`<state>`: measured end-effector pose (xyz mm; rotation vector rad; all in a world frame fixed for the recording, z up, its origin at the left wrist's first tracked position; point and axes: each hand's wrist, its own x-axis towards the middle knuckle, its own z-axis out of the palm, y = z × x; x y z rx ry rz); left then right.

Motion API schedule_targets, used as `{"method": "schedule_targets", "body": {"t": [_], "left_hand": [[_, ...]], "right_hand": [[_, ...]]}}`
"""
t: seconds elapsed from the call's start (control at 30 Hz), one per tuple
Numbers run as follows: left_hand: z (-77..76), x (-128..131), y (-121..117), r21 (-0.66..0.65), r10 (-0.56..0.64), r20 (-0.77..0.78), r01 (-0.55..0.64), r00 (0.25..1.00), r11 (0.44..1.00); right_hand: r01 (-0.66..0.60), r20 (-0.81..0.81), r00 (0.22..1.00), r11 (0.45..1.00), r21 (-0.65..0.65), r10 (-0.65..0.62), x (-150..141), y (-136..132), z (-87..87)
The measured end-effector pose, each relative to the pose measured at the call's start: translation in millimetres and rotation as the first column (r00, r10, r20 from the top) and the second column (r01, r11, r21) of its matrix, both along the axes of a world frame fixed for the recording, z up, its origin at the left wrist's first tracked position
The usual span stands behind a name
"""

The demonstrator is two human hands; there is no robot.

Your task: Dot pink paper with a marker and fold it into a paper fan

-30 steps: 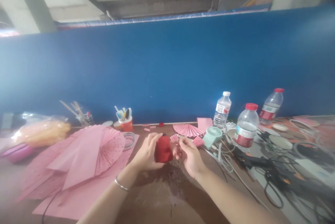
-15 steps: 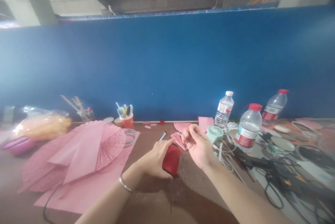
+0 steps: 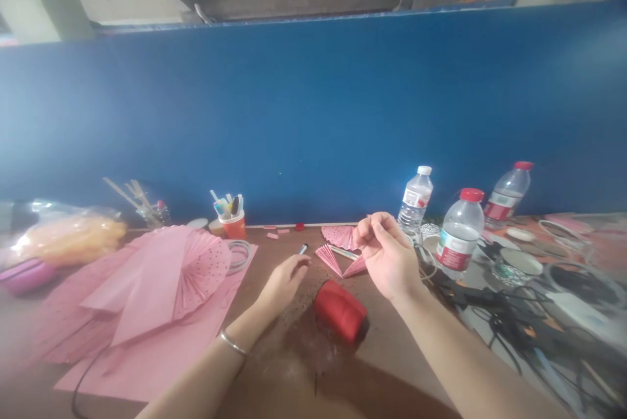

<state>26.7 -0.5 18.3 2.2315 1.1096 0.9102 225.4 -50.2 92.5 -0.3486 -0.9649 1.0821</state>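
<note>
My left hand [image 3: 285, 280] reaches low over the table with its fingers stretched out across the lower part of a pen [image 3: 304, 249]; whether they grip it is hidden. Raised on the right, my right hand [image 3: 389, 256] has thumb and fingers pinched together, and anything between them is too small to make out. Between my hands lies a red soft-looking roll or pouch [image 3: 341, 310] with a dark end, touched by neither. Just beyond are small pleated pink paper pieces [image 3: 328, 260] and a dotted pink paper fan [image 3: 339, 236].
Large pleated pink paper [image 3: 151, 288] covers the left side. A paper cup of pens [image 3: 234, 227] stands at the back. Water bottles [image 3: 460, 233], tangled cables [image 3: 490, 314] and a patterned cup [image 3: 518, 267] crowd the right. Dark specks dot the table [image 3: 274, 373].
My left hand has let go of the red roll and moved up-left to the pen. The roll now lies turned, farther right. My right hand, still pinched, has shifted right and slightly up.
</note>
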Motion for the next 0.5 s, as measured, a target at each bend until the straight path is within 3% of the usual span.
{"method": "schedule_targets", "body": {"t": [0.03,0.1,0.17,0.23,0.33,0.5], "left_hand": [[3.8,-0.3,-1.9,0.051,-0.04,-0.012,0.041,0.999,0.998],[12.4,1.9,-8.6,0.167,-0.234,-0.117,0.252,0.965,0.953],[19.0,6.9,-16.5,0.193,-0.368,-0.263,0.423,0.892,0.885],[21.7,11.6,-22.8,0.181,-0.43,-0.346,0.509,0.834,0.842],[20.0,13.6,-27.1,0.161,-0.438,-0.379,0.524,0.815,0.836],[12.6,9.7,-25.7,0.125,-0.33,-0.267,0.372,0.905,0.92]], "right_hand": [[-0.002,0.009,1.0,1.0,0.016,0.002,0.0,-2.0,2.4],[0.011,0.034,0.999,0.999,0.04,-0.013,0.6,-6.0,7.4],[0.05,0.064,0.996,0.997,0.063,-0.054,2.6,-10.1,13.2],[0.117,0.09,0.988,0.989,0.095,-0.126,6.7,-14.8,20.1],[0.226,0.123,0.961,0.96,0.165,-0.248,17.8,-22.4,31.9],[0.349,0.029,0.929,0.898,0.268,-0.37,41.9,-30.2,49.5]]}}
